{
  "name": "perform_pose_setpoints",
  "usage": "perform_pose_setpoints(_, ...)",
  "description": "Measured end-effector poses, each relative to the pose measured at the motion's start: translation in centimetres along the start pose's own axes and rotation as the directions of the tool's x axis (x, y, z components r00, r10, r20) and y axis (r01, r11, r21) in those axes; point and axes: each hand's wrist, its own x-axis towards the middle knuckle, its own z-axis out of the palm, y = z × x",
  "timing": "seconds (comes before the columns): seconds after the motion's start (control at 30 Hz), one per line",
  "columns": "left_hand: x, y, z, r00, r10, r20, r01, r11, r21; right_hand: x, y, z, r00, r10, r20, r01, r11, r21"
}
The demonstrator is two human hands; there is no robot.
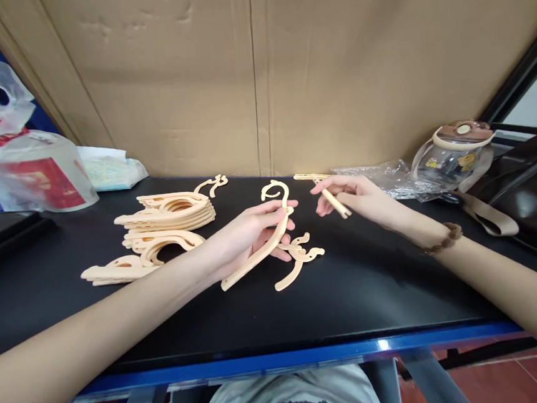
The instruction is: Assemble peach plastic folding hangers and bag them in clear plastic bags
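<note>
I've got the left hand [247,234] clasping the light, brittle-looking hanger arm [245,269] mid-shaft, right hand [349,197] pinching a thin wooden rod [341,210].

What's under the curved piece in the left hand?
Below the held curved piece, a second piece lies on the table; the left hand hides part of it.

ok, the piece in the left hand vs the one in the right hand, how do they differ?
Shape: the curved piece in the left hand ends in a hook; the straight stick in the right hand is a plain bar.
Size: the curved piece is clearly longer than the straight stick.
Grip: the curved piece is wrapped by the whole hand; the straight stick is pinched at the fingertips.
Both are the same pale wood.
</note>
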Motion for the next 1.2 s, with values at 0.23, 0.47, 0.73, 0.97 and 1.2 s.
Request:
perform_pose_setpoints(0.23, 0.4, -0.3, 0.4, 0.990, -0.076, -0.117, 0.073, 0.997, -0.034, -0.3, -0.9, -0.6, 0.994, -0.107, -0.007, 0.090, 0.862, -0.498)
perform_pose_setpoints(0.47, 0.1, -0.4, 0.2, 0.993, -0.070, -0.096, 0.067, 0.997, -0.034, -0.6, -1.4, -0.8, 0.973, 0.046, 0.228, 0.033, 0.944, -0.327)
perform_pose_setpoints(0.73, -0.2, -0.5, 0.5, 0.995, -0.080, -0.064, 0.082, 0.996, 0.033, -1.1, -1.0, 0.6, 0.852, 0.106, 0.512, -0.008, 0.982, -0.190)
perform_pose_setpoints(0.97, -0.3, -0.2, 0.4, 0.994, -0.112, 0.011, 0.112, 0.993, 0.035, -1.0, -1.3, 1.1, 0.872, 0.106, 0.479, 0.050, 0.952, -0.303)
perform_pose_setpoints(1.2, -0.6, 0.2, 0.1, 0.976, -0.163, 0.147, 0.157, 0.986, 0.046, -1.0, -1.2, 1.1, 0.841, 0.073, 0.536, 0.052, 0.975, -0.214)
